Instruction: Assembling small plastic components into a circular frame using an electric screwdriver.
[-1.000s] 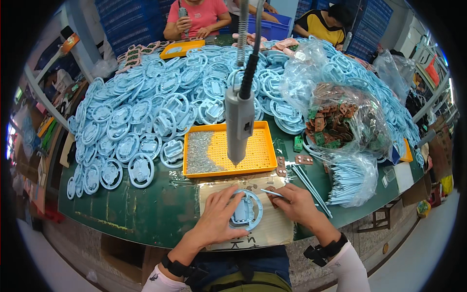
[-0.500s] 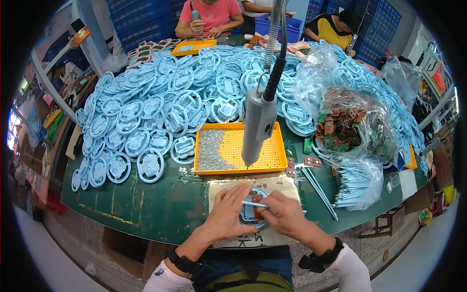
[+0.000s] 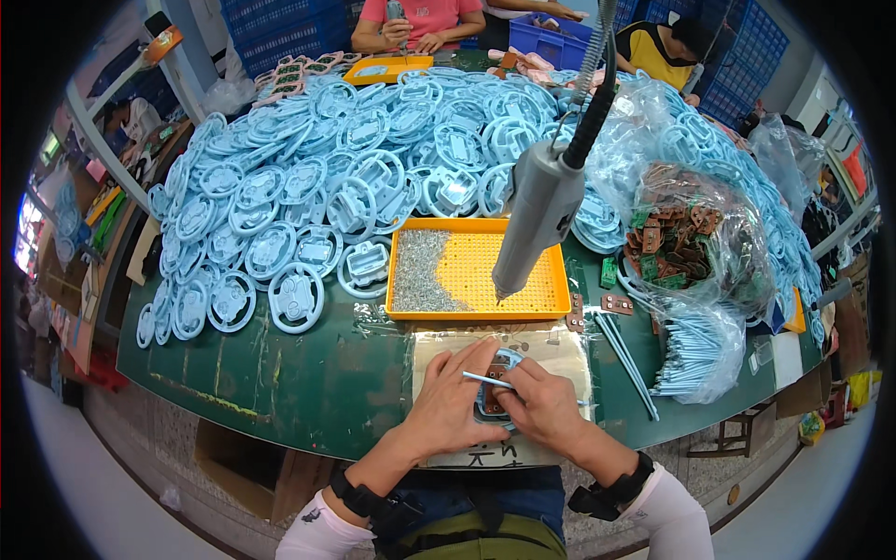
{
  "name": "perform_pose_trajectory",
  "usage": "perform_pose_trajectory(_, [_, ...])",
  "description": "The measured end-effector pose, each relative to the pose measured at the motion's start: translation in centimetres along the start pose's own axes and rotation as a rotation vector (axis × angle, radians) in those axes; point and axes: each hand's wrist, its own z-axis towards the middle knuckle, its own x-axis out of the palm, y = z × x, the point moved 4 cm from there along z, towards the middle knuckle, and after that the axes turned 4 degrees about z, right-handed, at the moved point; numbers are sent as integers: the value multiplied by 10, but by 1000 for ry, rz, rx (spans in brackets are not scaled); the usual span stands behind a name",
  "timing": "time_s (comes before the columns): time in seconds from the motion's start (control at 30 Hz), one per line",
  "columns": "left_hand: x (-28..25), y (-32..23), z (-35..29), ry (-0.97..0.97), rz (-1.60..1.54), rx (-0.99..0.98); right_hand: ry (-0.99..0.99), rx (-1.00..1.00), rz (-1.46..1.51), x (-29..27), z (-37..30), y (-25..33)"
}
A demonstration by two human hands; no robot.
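A light-blue plastic toy steering wheel (image 3: 509, 357) lies on a cardboard sheet (image 3: 434, 350) in front of me, mostly covered by my hands. My left hand (image 3: 455, 399) curls around its left side, fingers at the far rim and thumb at the near rim. A brown circuit board (image 3: 494, 399) sits within the wheel's middle. My right hand (image 3: 551, 406) pinches a thin pale-blue rod (image 3: 481, 378) that crosses above the board; the fingertips come down by the board's right edge. Whether they also press on the board is hard to see.
An electric screwdriver (image 3: 537, 219) hangs over a yellow tray (image 3: 481, 315) holding small metal screws (image 3: 420, 271). Beyond lies a big heap of blue wheels (image 3: 355, 131). To the right are loose rods (image 3: 627, 364), bagged rods (image 3: 695, 355) and bagged circuit boards (image 3: 677, 243). Co-workers sit across.
The view has shifted, so the table things sit differently in it. Between my hands, more of the brown board shows now, and my right fingers have moved nearer the board.
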Motion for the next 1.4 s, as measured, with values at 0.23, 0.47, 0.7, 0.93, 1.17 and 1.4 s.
perform_pose_trajectory(0.23, [1,0,1,17,-6,-26,-10,-7,-43,-1,-2,3])
perform_pose_trajectory(0.47, [1,0,1,-26,4,0,-33,30,-70,1,-3,3])
perform_pose_trajectory(0.7, [0,6,-5,-12,48,45,-42,0,-47,2,-2,2])
perform_pose_trajectory(0.93, [-1,3,-4,-42,41,12,-30,9,71,-4,-5,-4])
perform_pose_trajectory(1.17, [-5,2,-6,-17,106,5,-31,94,101,-50,-23,-28])
perform_pose_trajectory(1.4, [-3,4,-10,-50,112,32,-73,67,-3,-59,-43,-47])
